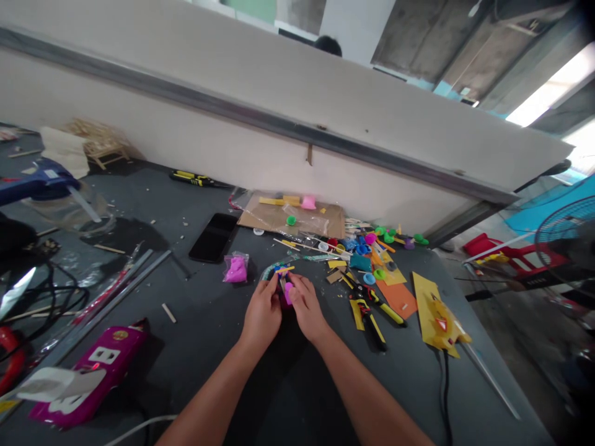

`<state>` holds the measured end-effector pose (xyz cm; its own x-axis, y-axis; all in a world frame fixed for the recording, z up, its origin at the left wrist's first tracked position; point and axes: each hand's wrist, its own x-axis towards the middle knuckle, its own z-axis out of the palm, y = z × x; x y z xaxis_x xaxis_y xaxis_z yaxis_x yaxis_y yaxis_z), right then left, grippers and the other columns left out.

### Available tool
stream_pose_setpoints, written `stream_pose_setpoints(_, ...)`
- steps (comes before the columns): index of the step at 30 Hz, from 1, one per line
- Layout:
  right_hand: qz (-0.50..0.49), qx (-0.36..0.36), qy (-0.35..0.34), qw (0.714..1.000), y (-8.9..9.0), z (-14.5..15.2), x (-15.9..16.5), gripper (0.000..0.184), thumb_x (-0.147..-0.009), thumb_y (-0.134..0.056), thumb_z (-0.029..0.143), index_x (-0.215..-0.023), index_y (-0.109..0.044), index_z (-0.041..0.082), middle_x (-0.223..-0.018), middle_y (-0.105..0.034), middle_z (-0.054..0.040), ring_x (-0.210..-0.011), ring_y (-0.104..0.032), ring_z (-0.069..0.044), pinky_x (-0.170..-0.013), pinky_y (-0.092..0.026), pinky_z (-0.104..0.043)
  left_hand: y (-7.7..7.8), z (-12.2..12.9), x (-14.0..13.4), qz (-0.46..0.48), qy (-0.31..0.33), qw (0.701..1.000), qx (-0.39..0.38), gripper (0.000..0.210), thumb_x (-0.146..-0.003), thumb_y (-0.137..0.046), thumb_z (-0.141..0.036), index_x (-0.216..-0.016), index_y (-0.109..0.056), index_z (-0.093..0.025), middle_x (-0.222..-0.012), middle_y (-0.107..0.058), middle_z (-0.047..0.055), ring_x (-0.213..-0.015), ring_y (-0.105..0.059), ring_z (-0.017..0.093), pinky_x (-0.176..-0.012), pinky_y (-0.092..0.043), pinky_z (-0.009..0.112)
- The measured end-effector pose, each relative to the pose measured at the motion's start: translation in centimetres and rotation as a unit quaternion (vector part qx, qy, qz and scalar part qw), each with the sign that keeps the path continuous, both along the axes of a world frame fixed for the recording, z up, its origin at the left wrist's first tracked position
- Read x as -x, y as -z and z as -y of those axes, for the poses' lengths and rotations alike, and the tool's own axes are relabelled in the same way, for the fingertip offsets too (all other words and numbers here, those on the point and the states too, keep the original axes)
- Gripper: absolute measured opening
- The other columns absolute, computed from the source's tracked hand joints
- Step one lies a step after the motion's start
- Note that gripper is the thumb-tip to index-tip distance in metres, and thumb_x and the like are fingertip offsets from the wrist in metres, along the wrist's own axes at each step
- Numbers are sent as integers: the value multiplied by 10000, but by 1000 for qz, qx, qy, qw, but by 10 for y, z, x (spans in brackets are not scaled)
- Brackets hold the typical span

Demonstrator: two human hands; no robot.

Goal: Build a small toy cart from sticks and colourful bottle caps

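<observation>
Both hands meet at the table's middle around a small craft piece [283,280] with blue, yellow and purple parts; its exact kind is hard to make out. My left hand [261,314] grips its left side with curled fingers. From the right, my right hand [305,308] holds it, the thumb beside a round purple part [288,293]. The fingers hide much of the piece. A clear bag of purple clay [236,269] lies left of the hands. Just behind them runs a strip of glittery teal material [268,270].
A black phone [214,237] and a cardboard sheet [260,212] lie behind. To the right are yellow-black pliers [372,310], colourful caps, an orange sheet [398,297] and a yellow glue gun [444,328]. A purple power strip [93,375] sits front left. A low wall [260,105] borders the table.
</observation>
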<state>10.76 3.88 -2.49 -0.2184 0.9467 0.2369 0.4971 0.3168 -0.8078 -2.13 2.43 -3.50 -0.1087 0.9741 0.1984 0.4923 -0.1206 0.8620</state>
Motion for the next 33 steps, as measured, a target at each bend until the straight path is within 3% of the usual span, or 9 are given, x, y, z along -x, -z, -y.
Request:
stream_pose_setpoints(5, -17, 14, -1, 1000, 0, -1, 0, 385, -923, -352, 399, -1223, -536, 244, -1139, -555, -66, -1074, -493, -199, -966, -384, -372, 6, -3, -3, 180, -19, 980, 79, 457, -747, -435, -106, -1175, -581, -169, -852, -609, 42, -639, -554, 123, -594, -484, 254)
stream_pose_setpoints(8, -18, 17, -5, 1000, 1, -2, 0, 386, -920, -357, 398, -1226, -534, 243, -1143, -551, -65, -1077, -490, -198, -970, -378, -368, 6, -3, -4, 222, -18, 970, 98, 469, -731, -454, -120, -1179, -582, -169, -851, -625, 40, -593, -542, 111, -537, -465, 235)
stream_pose_setpoints(19, 2, -1, -3, 1000, 2, -2, 0, 364, -903, -401, 362, -1221, -528, 240, -1141, -558, -71, -1072, -503, -199, -946, -400, -375, 7, -4, -2, 202, -22, 977, 60, 399, -742, -470, -133, -1105, -631, -168, -830, -642, 38, -704, -590, 135, -645, -496, 261)
stream_pose_setpoints(29, 138, -61, 55, 987, -7, 12, 7, 622, -628, -698, 283, -1201, -482, 170, -1097, -562, -101, -1029, -476, -276, -924, -389, -441, -6, -9, 14, 236, -68, 964, 101, 363, -743, -443, -150, -1077, -585, -146, -876, -614, 44, -572, -540, 97, -523, -474, 231)
stream_pose_setpoints(33, 147, -51, 98, 983, -3, 12, 9, 568, -658, -653, 242, -1192, -473, 168, -981, -598, -89, -931, -527, -268, -865, -422, -436, -10, -12, 25, 159, -86, 984, 0, 337, -771, -431, -132, -1084, -558, -141, -997, -612, 89, -901, -598, 177, -762, -515, 329)
